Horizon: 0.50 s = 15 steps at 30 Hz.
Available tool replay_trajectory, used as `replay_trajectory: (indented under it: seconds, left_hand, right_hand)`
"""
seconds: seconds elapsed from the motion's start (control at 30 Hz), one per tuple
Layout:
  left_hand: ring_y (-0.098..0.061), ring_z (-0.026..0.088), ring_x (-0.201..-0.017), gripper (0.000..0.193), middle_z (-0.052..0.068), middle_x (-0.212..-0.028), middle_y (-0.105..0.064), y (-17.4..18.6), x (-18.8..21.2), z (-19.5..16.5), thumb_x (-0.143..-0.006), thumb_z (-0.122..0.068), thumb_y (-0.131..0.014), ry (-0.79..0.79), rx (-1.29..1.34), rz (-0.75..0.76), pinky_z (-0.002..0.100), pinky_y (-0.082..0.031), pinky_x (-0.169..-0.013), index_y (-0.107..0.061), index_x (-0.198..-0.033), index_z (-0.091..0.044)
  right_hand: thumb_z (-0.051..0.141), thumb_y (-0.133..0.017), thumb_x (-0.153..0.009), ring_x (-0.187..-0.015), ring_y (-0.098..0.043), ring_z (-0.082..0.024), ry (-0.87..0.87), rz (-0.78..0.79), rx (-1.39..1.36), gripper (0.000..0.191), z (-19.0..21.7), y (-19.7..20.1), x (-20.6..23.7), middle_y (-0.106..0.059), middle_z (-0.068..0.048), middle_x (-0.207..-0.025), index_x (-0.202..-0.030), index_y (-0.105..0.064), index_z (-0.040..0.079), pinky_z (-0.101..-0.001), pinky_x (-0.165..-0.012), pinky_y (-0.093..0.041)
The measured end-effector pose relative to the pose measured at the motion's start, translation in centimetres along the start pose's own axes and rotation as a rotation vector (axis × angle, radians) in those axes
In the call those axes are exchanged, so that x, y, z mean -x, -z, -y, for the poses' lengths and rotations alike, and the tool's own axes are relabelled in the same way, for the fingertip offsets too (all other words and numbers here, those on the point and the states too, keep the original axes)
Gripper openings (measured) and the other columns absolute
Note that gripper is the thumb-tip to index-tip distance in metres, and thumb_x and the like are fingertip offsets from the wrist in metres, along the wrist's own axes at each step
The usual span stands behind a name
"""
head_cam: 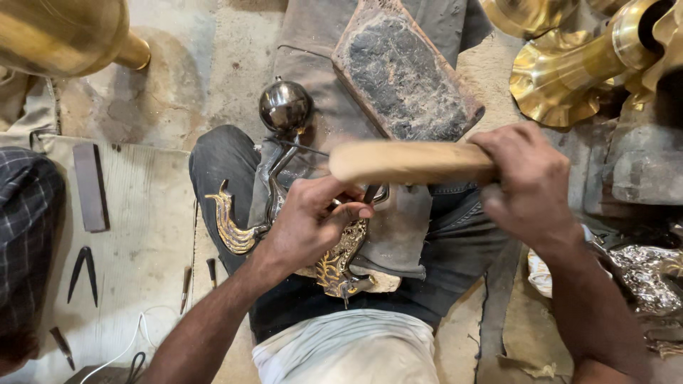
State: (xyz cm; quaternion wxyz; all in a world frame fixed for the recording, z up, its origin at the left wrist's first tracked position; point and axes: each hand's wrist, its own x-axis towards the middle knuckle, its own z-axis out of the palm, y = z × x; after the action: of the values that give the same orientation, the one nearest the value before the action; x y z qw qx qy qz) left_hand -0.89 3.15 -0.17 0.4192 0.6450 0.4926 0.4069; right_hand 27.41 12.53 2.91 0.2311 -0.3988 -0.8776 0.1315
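My right hand (530, 186) grips a wooden mallet handle (405, 162), held level above my lap and slightly blurred. My left hand (313, 220) is closed around a thin dark chisel (370, 193), its tip set against an ornate brass and silver bird-shaped piece (235, 231). That piece lies across my thigh on a grey cloth (402, 227). A dark polished metal ball (284, 107) sits at its far end.
A worn dark block (405, 71) lies ahead on the cloth. Shiny brass vessels (569, 78) stand at the upper right and another brass vessel (64, 35) at the upper left. On the pale mat at left lie a flat bar (91, 186), dividers (84, 274) and small punches (186, 288). Another person's checked sleeve (25, 235) is at far left.
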Motion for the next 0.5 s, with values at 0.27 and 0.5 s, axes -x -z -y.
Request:
replay_trajectory:
  seconds: [0.27, 0.5]
  left_hand:
    - [-0.077, 0.02, -0.084, 0.031, 0.011, -0.092, -0.076, -0.2, 0.3, 0.2, -0.089, -0.003, -0.077, 0.015, 0.041, -0.016, 0.033, -0.063, -0.07, -0.063, -0.116, -0.007]
    - [-0.075, 0.019, -0.082, 0.045, 0.012, -0.092, -0.076, -0.2, 0.1, 0.3, -0.09, -0.004, -0.078, -0.017, 0.038, -0.004, 0.034, -0.06, -0.071, -0.059, -0.131, -0.006]
  right_hand:
    - [-0.013, -0.066, -0.072, -0.1, -0.067, -0.032, 0.005, -0.002, 0.011, 0.046, 0.0, -0.6, 0.4, -0.069, -0.013, -0.103, -0.115, -0.066, 0.003, -0.041, -0.086, -0.053]
    - [-0.01, -0.069, -0.074, -0.1, -0.065, -0.031, -0.095, -0.01, -0.092, 0.043, -0.1, -1.1, 1.2, -0.068, -0.012, -0.102, -0.113, -0.063, 0.006, -0.0401, -0.088, -0.053]
